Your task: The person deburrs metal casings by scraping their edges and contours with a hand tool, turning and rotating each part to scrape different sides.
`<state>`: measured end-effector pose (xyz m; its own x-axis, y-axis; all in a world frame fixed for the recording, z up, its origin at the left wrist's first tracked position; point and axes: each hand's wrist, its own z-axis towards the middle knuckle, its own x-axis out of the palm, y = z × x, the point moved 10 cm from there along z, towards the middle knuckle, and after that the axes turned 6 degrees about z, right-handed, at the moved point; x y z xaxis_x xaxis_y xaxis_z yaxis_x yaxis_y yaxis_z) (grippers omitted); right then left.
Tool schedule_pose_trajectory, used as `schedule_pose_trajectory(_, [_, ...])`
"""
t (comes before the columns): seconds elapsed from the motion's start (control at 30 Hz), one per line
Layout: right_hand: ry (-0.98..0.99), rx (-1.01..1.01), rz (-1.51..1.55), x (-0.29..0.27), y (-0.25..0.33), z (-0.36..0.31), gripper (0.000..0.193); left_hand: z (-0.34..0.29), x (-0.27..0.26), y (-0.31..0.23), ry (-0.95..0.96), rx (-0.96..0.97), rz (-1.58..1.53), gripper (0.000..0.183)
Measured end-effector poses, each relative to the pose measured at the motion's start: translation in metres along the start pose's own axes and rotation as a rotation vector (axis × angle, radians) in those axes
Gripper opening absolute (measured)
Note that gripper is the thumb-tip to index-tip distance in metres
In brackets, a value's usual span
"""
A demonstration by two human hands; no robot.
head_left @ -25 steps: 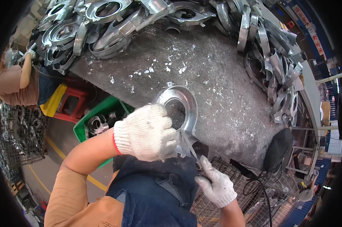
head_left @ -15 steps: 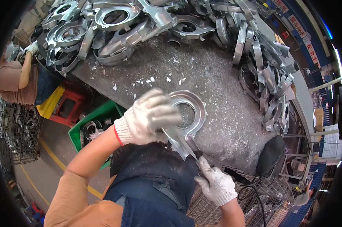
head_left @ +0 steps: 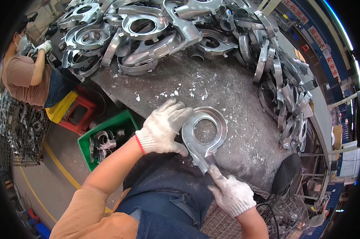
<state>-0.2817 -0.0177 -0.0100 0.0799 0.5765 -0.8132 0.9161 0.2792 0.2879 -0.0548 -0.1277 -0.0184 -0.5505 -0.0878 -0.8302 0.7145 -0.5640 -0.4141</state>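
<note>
A silvery metal blower housing (head_left: 222, 129), ring-shaped with a short spout, lies on the grey worktable (head_left: 243, 107) in front of me. My left hand (head_left: 164, 125), in a white knitted glove with a red cuff edge, is open, fingers spread, its fingertips at the housing's left rim. At the near end of the spout, my gloved right hand (head_left: 232, 194) grips the metal with its index finger laid along it; the other fingers are curled and partly hidden. Pale metal flakes (head_left: 192, 95) are scattered beyond the ring.
Similar housings (head_left: 144, 28) are heaped along the table's far side and down its right (head_left: 283, 91). A green crate (head_left: 83, 144) holding metal parts stands at left, near a red stool (head_left: 82, 113). Another person (head_left: 26, 77) works beyond. A dark rounded object (head_left: 286, 169) is at right.
My left hand, blurred over the ring before, has settled at its left rim with fingers spread. The housing has turned a little, and its spout lies more plainly toward my right hand.
</note>
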Motion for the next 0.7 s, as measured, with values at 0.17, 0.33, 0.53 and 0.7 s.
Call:
schedule_pose_trajectory(0.17, [-0.016, -0.019, -0.019, -0.005, 0.004, 0.008, 0.068, -0.005, 0.006, 0.006, -0.070, 0.007, -0.003, 0.113])
schedule_pose_trajectory(0.33, [-0.040, -0.005, -0.036, -0.027, 0.023, 0.043, 0.066, -0.007, 0.001, 0.010, -0.061, -0.015, -0.023, 0.108])
schedule_pose_trajectory(0.53, [0.037, 0.055, 0.007, -0.032, 0.011, 0.050, 0.062, -0.006, 0.006, 0.010, -0.042, -0.062, -0.046, 0.111])
schedule_pose_trajectory(0.7, [0.014, 0.037, 0.002, -0.034, 0.011, 0.054, 0.063, -0.007, 0.003, 0.009, -0.038, -0.044, -0.035, 0.109])
